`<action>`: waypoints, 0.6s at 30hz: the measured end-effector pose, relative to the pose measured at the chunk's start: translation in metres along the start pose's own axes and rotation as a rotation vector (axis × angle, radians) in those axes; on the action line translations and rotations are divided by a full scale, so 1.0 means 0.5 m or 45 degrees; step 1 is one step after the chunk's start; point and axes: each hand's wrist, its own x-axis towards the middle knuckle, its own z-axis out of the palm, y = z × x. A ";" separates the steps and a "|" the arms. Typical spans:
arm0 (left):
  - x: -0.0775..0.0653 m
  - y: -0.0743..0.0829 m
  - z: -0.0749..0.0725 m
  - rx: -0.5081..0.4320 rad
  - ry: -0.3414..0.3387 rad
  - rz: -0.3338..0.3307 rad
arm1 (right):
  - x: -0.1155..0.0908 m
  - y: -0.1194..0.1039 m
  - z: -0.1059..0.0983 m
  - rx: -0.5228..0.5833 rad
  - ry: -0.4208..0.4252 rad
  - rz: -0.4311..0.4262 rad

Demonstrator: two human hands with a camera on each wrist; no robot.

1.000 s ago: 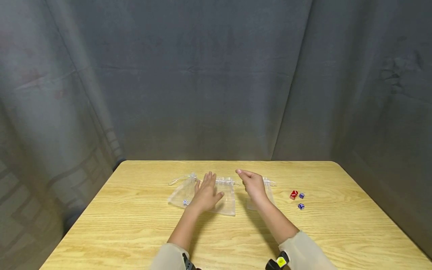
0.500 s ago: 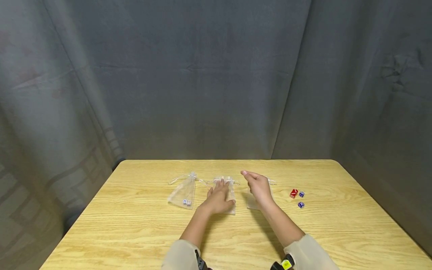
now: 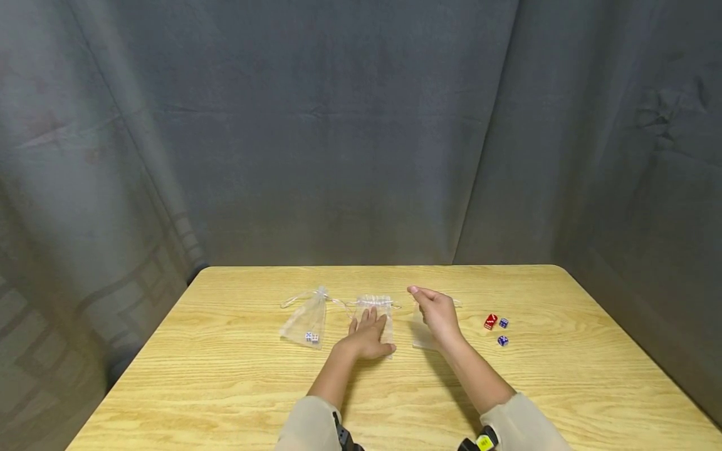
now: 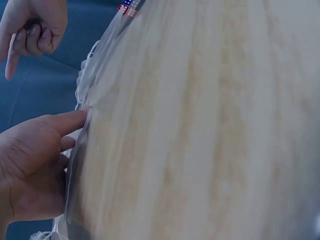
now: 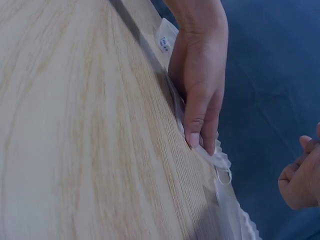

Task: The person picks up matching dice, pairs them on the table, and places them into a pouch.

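Note:
My left hand lies with spread, straight fingers over the middle sheer drawstring bag, hiding much of its body. In the left wrist view the fingertips of the left hand meet the thin fabric. Above the right-hand drawstring bag, partly covering it, hovers my right hand. Its fingers are curled in, thumb and forefinger close together, and no object shows between them. To the left, another sheer bag lies flat with white dice inside.
Red dice sit together to the right of the bags. Beside them are a blue die and a second blue die. The wooden table ends at a grey curtain behind.
My left hand has moved right from beside the left bag onto the middle bag, uncovering the white dice. The right hand has drifted slightly right, its fingers still curled.

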 end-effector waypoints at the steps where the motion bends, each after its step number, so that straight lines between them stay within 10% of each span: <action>1: 0.000 -0.001 0.001 -0.001 -0.001 0.004 | -0.001 -0.001 -0.002 -0.001 0.004 0.000; 11: -0.004 -0.014 0.002 -0.044 0.017 0.016 | 0.017 0.000 -0.045 0.003 0.144 0.004; 18: -0.008 -0.019 0.004 -0.055 0.013 0.019 | 0.027 0.023 -0.124 -0.645 0.266 -0.339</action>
